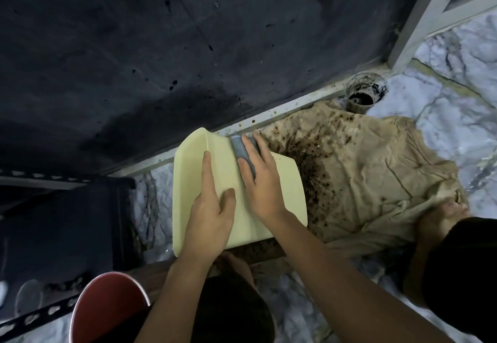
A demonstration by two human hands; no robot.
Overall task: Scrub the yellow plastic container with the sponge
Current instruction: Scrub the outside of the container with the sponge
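Note:
A pale yellow plastic container (189, 178) lies upside down, tilted, near the middle of the head view. My left hand (211, 205) presses flat on its near left side, thumb spread, steadying it. My right hand (259, 178) lies on top of a grey-blue sponge (238, 146) and presses it against the container's upper surface near the far edge. Most of the sponge is hidden under my fingers.
A beige cloth (363, 170) stained with dark brown specks lies on the marble floor (443, 117) to the right. A floor drain (364, 91) sits beyond it. A red bucket (107, 307) stands at lower left, beside a dark metal rack (61, 208). My feet and knees show below.

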